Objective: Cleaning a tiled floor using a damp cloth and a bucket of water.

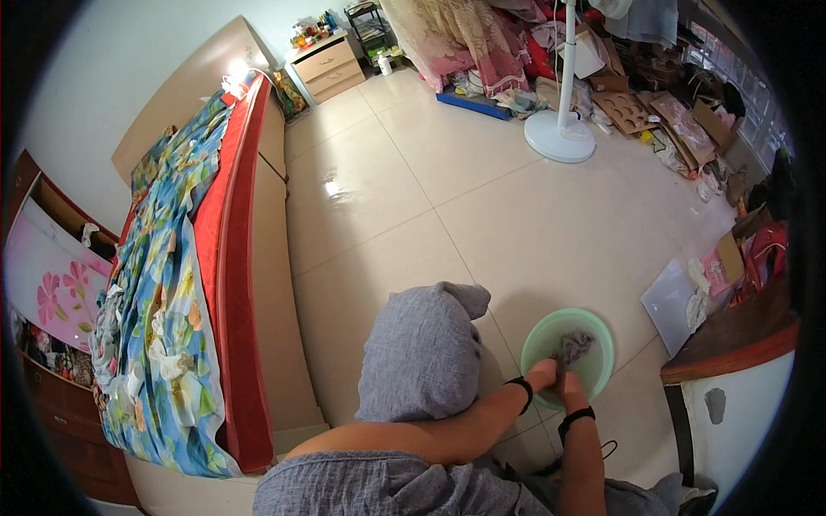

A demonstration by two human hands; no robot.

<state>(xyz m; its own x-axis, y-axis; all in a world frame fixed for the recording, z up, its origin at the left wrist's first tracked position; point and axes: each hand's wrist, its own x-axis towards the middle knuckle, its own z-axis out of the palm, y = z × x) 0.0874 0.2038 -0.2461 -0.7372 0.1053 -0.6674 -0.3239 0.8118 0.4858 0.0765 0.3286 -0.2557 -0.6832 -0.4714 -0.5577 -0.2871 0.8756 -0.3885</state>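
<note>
Clasped the near end of a greyish cloth [576,344] with left grip [543,374] and right grip [569,390], side by side; had the rest inside a pale green basin [597,365] on tiled floor [387,206].

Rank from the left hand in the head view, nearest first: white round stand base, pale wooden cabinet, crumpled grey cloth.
1. Crumpled grey cloth: just ahead, right.
2. White round stand base: farther ahead.
3. Pale wooden cabinet: far ahead, left.
</note>
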